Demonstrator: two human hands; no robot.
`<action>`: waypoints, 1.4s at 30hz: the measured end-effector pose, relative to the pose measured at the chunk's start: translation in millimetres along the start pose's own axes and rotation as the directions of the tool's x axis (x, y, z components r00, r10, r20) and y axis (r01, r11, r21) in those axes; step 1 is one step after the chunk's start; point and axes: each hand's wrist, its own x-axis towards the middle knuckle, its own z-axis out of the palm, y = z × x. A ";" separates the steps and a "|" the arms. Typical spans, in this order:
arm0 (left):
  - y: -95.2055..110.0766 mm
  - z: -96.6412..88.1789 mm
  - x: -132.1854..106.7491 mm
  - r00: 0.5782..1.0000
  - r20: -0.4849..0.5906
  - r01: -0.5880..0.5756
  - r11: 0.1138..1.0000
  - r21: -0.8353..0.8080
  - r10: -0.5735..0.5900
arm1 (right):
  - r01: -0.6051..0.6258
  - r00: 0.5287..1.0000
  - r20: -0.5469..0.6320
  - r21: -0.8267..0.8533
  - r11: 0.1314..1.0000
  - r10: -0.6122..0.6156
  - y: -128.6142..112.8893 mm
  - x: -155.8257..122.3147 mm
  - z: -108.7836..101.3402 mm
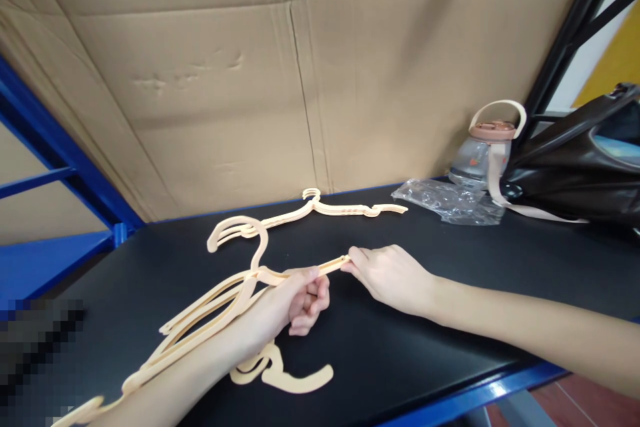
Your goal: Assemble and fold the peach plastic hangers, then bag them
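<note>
My left hand [295,300] is curled round the middle of a cream plastic hanger [260,260], just under its hook. My right hand [390,273] pinches the right arm tip of that same hanger at about the table's centre. Several more cream hangers [200,320] lie bunched under my left forearm, and one hook [285,377] pokes out near the front edge. Another flat hanger [345,209] rests apart at the back of the black table [450,347].
A clear water bottle [475,157] with a pink lid and strap stands at the back right beside a black bag [575,167]. Crumpled clear plastic [445,200] lies before it. Cardboard [300,80] walls the back. Blue shelf frame [60,167] at left.
</note>
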 end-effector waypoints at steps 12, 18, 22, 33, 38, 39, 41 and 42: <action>6.1 -0.7 -2.0 0.999 0.021 0.038 0.998 0.048 -0.039 | 0.088 0.994 0.058 0.069 0.994 -0.092 5.6 -0.3 -15.3; 12.8 3.6 -6.2 0.999 -0.029 0.037 0.999 -0.016 -0.037 | -0.045 0.999 -0.018 0.065 0.997 0.047 8.8 3.5 -12.2; 14.5 4.9 -4.9 0.998 -0.049 0.025 1.000 -0.019 -0.026 | -0.122 0.991 -0.039 0.089 0.989 0.126 6.9 4.6 -9.7; 8.4 5.4 -2.7 0.999 0.007 0.032 0.997 -0.064 -0.031 | -0.118 0.993 -0.024 0.018 0.993 0.118 -4.4 5.2 -2.4; 8.4 0.7 -4.0 0.996 0.063 0.063 0.996 -0.069 -0.058 | -0.064 0.998 -0.001 -0.031 0.997 0.064 -3.0 2.4 1.0; 8.5 -0.3 -4.2 0.995 0.080 0.067 0.996 -0.063 -0.062 | -0.042 0.999 0.005 -0.037 0.998 0.042 -1.9 1.8 0.6; 9.0 -1.5 -4.3 0.992 0.104 0.082 0.996 -0.040 -0.078 | 0.012 1.000 0.024 -0.048 0.999 -0.011 0.9 0.9 -0.8; 9.4 -1.6 -4.2 0.991 0.107 0.087 0.996 -0.026 -0.084 | 0.044 0.998 0.037 -0.051 0.998 -0.042 2.5 0.7 -1.5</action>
